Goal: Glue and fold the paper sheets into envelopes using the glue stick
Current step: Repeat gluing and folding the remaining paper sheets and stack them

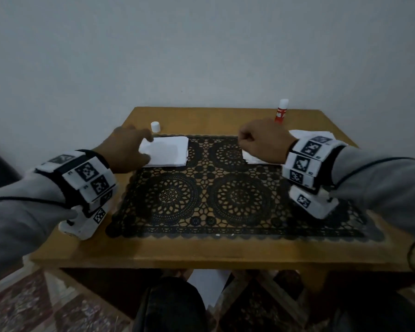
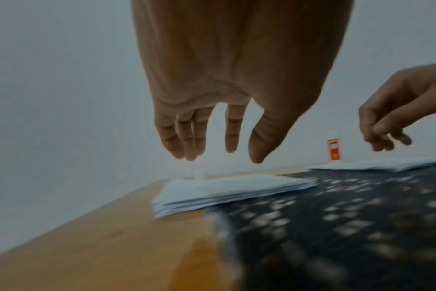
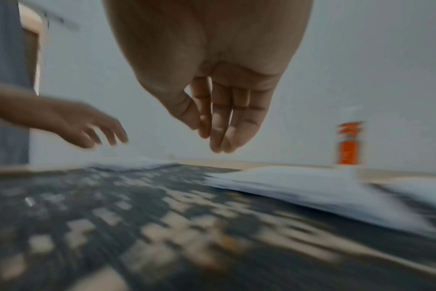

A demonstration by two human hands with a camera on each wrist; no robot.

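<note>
Two stacks of white paper lie on a black lace mat point(image 1: 216, 195). My left hand point(image 1: 147, 147) hovers over the left stack point(image 1: 170, 152), fingers hanging straight and apart point(image 2: 222, 157), holding nothing above that stack point(image 2: 232, 189). My right hand point(image 1: 243, 140) hangs over the right stack point(image 1: 253, 159), fingers loosely curled together point(image 3: 212, 141), with nothing in them. The right stack point(image 3: 299, 183) lies just below it. A red glue stick point(image 1: 281, 111) stands upright at the back right, behind the right hand. Its white cap point(image 1: 155, 127) stands apart behind the left stack.
The mat covers most of a small wooden table point(image 1: 201, 252) set against a plain wall. More white paper point(image 1: 304, 134) lies behind my right wrist. A white sheet point(image 1: 206, 286) lies under the table by my knees, on a patterned rug point(image 1: 22, 307).
</note>
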